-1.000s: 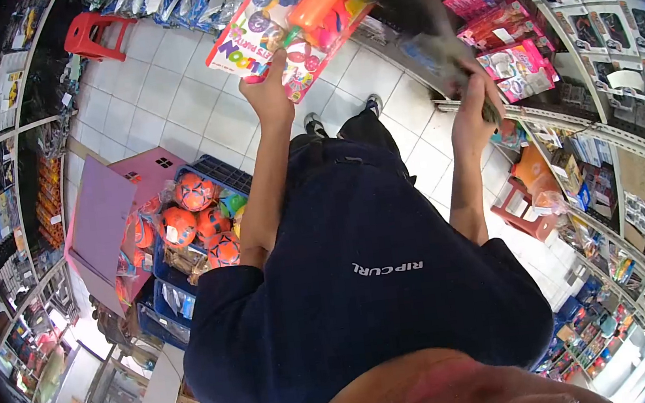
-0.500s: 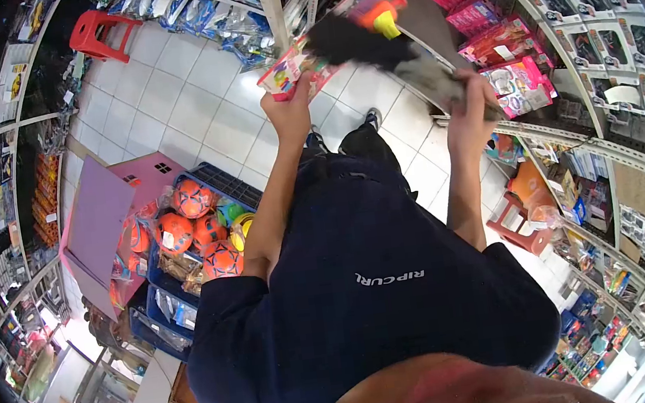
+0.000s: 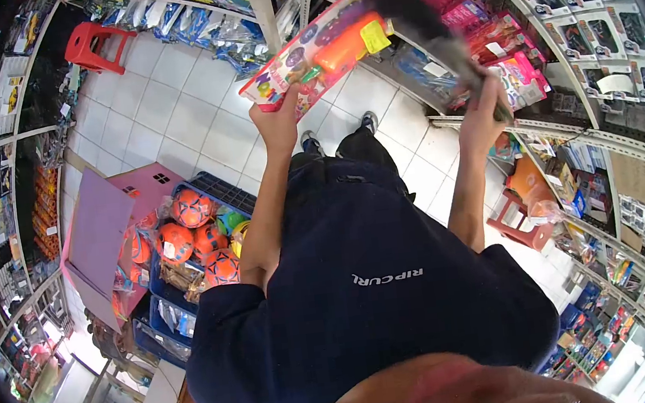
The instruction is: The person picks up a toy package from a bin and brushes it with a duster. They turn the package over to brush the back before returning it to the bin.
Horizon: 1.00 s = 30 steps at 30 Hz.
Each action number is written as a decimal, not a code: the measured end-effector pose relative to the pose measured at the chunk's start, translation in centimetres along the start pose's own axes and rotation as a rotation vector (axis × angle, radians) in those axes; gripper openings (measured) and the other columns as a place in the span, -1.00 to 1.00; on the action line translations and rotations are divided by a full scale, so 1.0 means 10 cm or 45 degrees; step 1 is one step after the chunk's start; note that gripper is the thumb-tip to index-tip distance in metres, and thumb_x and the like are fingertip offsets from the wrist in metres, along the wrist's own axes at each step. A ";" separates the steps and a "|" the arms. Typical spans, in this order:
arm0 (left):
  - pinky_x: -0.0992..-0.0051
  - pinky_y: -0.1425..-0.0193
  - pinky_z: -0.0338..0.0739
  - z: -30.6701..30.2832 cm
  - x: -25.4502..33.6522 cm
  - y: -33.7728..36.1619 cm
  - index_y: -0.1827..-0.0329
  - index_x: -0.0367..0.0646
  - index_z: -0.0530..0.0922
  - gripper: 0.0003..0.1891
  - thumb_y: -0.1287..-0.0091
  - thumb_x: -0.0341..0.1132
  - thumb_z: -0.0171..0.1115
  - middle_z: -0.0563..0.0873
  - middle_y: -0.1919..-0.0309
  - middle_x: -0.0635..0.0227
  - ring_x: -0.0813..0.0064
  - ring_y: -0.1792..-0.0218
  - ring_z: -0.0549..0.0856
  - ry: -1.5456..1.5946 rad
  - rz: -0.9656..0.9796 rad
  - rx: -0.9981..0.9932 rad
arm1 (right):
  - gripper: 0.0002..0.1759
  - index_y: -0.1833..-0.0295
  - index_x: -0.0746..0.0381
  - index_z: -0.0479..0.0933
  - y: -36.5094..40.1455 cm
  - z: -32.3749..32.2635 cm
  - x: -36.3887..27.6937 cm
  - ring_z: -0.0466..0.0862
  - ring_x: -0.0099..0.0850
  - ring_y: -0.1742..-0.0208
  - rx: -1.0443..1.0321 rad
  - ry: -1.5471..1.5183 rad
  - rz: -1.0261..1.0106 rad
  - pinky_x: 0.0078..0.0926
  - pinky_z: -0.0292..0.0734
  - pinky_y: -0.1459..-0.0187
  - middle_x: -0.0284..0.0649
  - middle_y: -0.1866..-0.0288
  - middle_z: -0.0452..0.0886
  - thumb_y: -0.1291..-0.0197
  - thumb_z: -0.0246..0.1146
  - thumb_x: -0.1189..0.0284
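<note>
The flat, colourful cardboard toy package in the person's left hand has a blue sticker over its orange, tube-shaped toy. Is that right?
Not quite: the sticker is yellow, not blue. The head view shows it over the orange, tube-shaped toy of the colourful cardboard toy package in the left hand.

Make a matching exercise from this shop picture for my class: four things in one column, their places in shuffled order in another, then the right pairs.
Things
1. Flat, colourful toy package
2. Long duster with a dark, fluffy head
3. Round orange balls with dark patterns
4. Bright red plastic stool

Places
A. In the blue plastic crate
B. In the person's right hand
C. On the white tiled floor, upper left
D. In the person's left hand

Pairs: 1-D, 2-B, 3-A, 4-C
</note>
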<state>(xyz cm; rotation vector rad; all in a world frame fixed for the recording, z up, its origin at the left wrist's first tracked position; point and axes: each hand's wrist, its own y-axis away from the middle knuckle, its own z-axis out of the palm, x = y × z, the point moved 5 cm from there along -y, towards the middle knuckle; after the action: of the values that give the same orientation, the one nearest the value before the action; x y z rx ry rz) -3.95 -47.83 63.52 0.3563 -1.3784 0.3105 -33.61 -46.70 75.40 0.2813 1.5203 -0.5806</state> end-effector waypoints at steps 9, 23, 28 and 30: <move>0.60 0.32 0.48 -0.17 -0.20 0.09 0.22 -0.35 0.49 -0.76 -0.08 -0.48 0.32 0.64 0.34 0.30 0.61 0.38 0.61 0.115 -0.181 0.126 | -0.70 0.22 0.36 0.55 -0.23 -0.04 -0.09 0.46 -0.62 0.49 -0.203 0.242 -0.037 -0.68 0.33 0.41 -0.29 0.51 0.52 -0.27 0.04 0.34; 0.55 0.28 0.52 -0.28 -0.21 0.07 0.20 -0.37 0.44 -0.67 -0.04 -0.44 0.37 0.63 0.33 0.23 0.53 0.37 0.63 0.138 -0.169 0.146 | -0.76 0.22 0.36 0.54 -0.74 -0.11 0.02 0.41 -0.59 0.51 -0.267 0.169 0.036 -0.63 0.30 0.48 -0.25 0.41 0.53 -0.21 0.12 0.38; 0.55 0.31 0.52 -0.32 -0.26 0.07 0.19 -0.38 0.45 -0.70 -0.05 -0.48 0.34 0.63 0.34 0.23 0.53 0.39 0.63 0.182 -0.140 0.208 | -0.73 0.20 0.39 0.51 -0.83 -0.15 0.26 0.47 -0.55 0.49 -0.443 0.456 0.111 -0.66 0.33 0.49 -0.22 0.37 0.55 -0.20 0.12 0.36; 0.55 0.31 0.52 -0.29 -0.25 0.03 0.19 -0.39 0.44 -0.70 -0.05 -0.50 0.34 0.63 0.33 0.23 0.53 0.39 0.63 0.244 -0.128 0.176 | -0.74 0.18 0.39 0.53 -0.82 -0.20 0.26 0.48 -0.57 0.44 -0.182 -0.322 0.290 -0.66 0.33 0.39 -0.24 0.36 0.58 -0.21 0.10 0.39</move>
<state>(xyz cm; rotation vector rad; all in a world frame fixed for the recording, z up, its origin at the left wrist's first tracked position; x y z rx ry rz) -1.92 -46.37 60.61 0.4958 -1.1505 0.3487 -39.67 -52.99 74.17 0.2565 1.2580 -0.3118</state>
